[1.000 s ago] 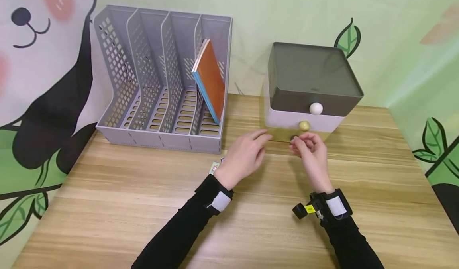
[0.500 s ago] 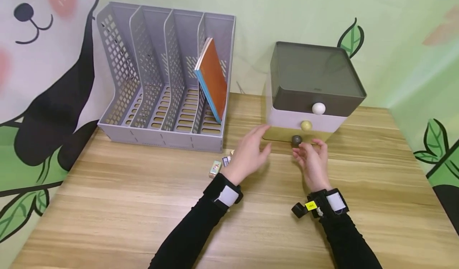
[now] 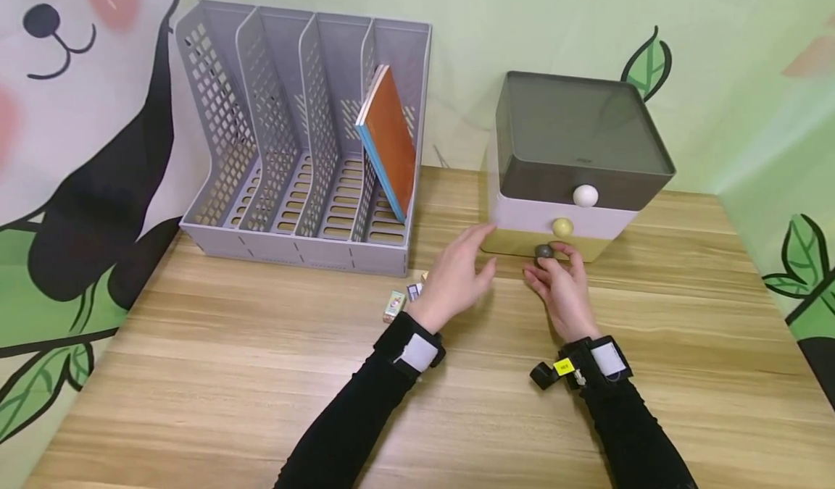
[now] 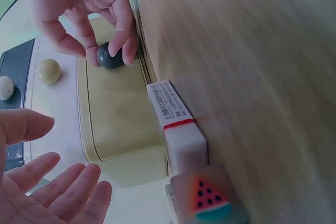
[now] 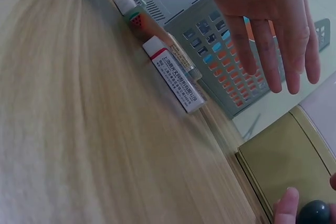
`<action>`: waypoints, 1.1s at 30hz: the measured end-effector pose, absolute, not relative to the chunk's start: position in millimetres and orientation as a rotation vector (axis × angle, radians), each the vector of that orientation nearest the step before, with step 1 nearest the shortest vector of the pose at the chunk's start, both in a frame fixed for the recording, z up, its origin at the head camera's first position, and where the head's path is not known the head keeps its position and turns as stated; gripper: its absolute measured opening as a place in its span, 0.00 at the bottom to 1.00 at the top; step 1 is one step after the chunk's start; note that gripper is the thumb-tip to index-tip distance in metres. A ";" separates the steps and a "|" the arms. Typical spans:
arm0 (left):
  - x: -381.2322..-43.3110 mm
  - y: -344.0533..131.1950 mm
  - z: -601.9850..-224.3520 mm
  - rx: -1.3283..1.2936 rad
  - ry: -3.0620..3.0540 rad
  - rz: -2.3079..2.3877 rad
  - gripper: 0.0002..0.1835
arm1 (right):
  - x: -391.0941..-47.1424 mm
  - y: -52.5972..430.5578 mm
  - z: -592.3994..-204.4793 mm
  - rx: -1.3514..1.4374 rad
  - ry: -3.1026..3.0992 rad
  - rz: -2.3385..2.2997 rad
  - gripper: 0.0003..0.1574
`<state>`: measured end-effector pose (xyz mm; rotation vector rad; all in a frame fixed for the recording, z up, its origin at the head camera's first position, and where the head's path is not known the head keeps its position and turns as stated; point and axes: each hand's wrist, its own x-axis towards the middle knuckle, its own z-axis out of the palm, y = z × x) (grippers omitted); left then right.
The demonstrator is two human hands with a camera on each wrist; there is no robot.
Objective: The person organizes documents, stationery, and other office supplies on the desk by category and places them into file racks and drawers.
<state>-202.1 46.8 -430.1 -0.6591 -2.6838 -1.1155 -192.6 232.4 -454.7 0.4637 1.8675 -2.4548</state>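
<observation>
My right hand (image 3: 566, 293) pinches the round dark knob (image 3: 543, 251) on the yellow bottom drawer (image 3: 512, 242) of a small drawer unit (image 3: 580, 123); the left wrist view shows fingers on both sides of that knob (image 4: 107, 57). The drawer looks closed. My left hand (image 3: 451, 280) hovers by the unit's lower left corner, fingers extended and holding nothing. Under and beside it lie small erasers: a white one with a red stripe (image 4: 184, 142) and one with a watermelon picture (image 4: 210, 198). In the head view the left hand hides part of this group.
A grey file rack (image 3: 293, 253) with several slots stands at the back left. Thin books with an orange cover (image 3: 391, 141) lean in its right slot. Above the bottom drawer are a lilac drawer with a yellow knob (image 3: 562, 227) and a dark top with a white knob (image 3: 585, 195).
My right fingers, just right of the dark knob half a second ago, now close on it. The left hand has shifted right since one second ago and spread, uncovering erasers.
</observation>
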 end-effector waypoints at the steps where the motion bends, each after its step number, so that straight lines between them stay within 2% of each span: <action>1: -202.0 46.5 -430.4 -0.659 -2.685 -1.112 0.28 | -192.6 232.6 -455.0 0.447 1.873 -2.449 0.24; 16: -200.4 45.6 -434.0 -0.678 -2.716 -1.065 0.29 | -191.0 242.1 -457.0 0.327 2.003 -2.322 0.25; 22: -199.5 44.2 -432.9 -0.692 -2.712 -1.059 0.28 | -188.9 247.7 -457.0 0.273 2.091 -2.250 0.19; 27: -200.0 43.8 -432.3 -0.703 -2.704 -1.054 0.28 | -183.4 252.4 -450.0 0.177 2.273 -2.009 0.19; 33: -200.9 44.0 -432.3 -0.704 -2.714 -1.029 0.28 | -173.7 257.0 -439.2 -0.130 2.784 -1.484 0.16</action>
